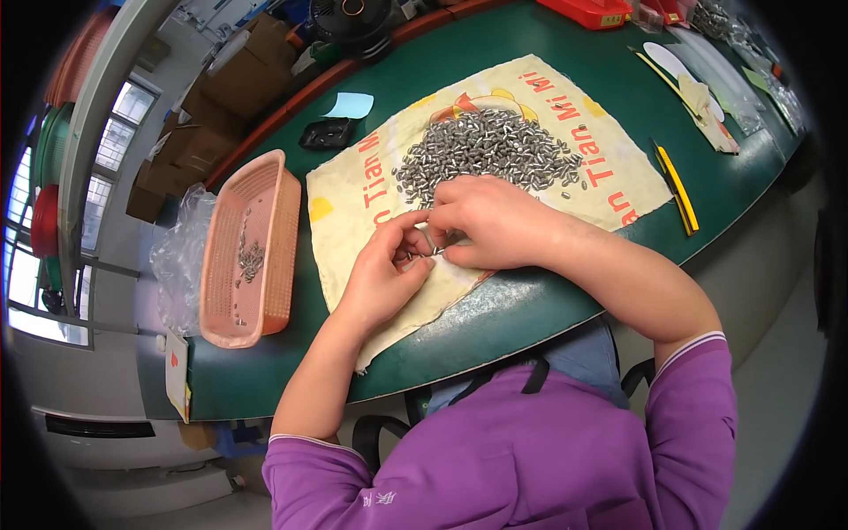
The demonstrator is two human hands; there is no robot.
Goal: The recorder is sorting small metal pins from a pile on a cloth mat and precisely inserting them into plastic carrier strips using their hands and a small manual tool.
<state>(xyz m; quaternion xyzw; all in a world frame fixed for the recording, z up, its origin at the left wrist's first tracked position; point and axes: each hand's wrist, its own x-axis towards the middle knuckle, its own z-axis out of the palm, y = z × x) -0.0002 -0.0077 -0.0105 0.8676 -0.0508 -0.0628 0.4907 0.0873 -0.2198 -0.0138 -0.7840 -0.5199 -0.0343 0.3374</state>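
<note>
A heap of small metal cylinders point(481, 146) lies on a cream printed cloth point(340, 252) spread over the green table. Just in front of the heap, my two hands meet over the cloth. My left hand point(391, 265) is closed, its thumb and fingers pinching a small metal cylinder. My right hand point(488, 221) is closed too, its thumb and forefinger on a small metal piece point(436, 251) right beside the left fingertips. Fingers partly hide these pieces, so their exact shape cannot be made out.
A pink plastic basket point(281, 256) with some metal cylinders stands at the left, next to a clear plastic bag point(184, 256). A yellow utility knife point(678, 190) lies to the right. Behind the cloth are a black tray point(327, 134) and blue paper point(351, 105). Red bins point(587, 12) sit at the far edge.
</note>
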